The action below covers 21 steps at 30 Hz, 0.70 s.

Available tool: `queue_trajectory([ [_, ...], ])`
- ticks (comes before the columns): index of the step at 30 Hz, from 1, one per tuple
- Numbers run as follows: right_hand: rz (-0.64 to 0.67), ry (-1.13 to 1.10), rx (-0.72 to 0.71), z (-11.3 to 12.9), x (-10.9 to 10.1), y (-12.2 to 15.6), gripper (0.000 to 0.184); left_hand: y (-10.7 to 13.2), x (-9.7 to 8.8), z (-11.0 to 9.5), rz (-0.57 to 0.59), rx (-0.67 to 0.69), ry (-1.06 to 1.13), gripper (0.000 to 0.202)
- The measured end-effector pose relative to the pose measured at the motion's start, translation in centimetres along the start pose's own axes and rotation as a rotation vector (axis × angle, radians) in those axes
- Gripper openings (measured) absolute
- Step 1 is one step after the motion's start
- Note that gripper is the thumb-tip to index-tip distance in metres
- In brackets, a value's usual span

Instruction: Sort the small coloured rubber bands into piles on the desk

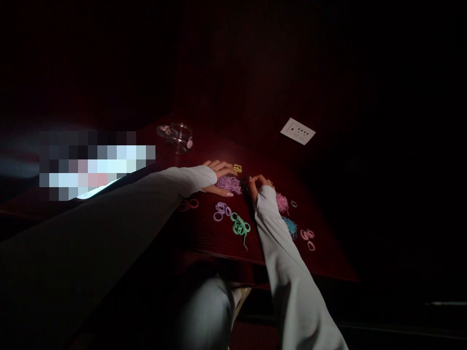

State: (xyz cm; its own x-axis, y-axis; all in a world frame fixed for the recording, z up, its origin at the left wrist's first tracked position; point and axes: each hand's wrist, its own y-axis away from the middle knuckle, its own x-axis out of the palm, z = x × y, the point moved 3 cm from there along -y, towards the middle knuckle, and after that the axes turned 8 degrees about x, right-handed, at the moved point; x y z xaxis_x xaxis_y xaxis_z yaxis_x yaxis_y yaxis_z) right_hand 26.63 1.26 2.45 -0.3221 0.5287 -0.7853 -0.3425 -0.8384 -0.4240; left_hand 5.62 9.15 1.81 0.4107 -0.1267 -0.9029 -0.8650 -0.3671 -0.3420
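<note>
My left hand (pixel 219 176) lies on the dark red table (pixel 204 233) with fingers stretched out around a heap of lilac rubber bands (pixel 229 184). Its fingertips reach toward a few yellow bands (pixel 237 168). My right hand (pixel 260 183) is curled beside the lilac heap, fingers pinched together; what they hold is too small to make out. Near my right sleeve lie pink bands (pixel 281 202) and blue bands (pixel 291 226). In front of my hands sit purple loops (pixel 221 210) and green bands (pixel 240 226).
A clear round jar (pixel 179 136) with its lid (pixel 164 130) beside it stands at the back left. A white card with dots (pixel 297 131) lies at the back right. More loose pink loops (pixel 308 238) and reddish loops (pixel 188 204) are scattered. The room is very dark.
</note>
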Motion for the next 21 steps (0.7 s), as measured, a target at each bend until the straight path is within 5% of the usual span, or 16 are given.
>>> queue_trajectory([
  [8,0.053,0.078,-0.021,0.6,0.0,0.7,0.032,-0.5,1.6,1.1,0.177,0.028,0.039,0.088],
  [21,0.048,0.111,0.013,1.3,-0.9,0.6,0.046,-0.3,0.3,0.3,0.144,0.014,0.069,0.075],
])
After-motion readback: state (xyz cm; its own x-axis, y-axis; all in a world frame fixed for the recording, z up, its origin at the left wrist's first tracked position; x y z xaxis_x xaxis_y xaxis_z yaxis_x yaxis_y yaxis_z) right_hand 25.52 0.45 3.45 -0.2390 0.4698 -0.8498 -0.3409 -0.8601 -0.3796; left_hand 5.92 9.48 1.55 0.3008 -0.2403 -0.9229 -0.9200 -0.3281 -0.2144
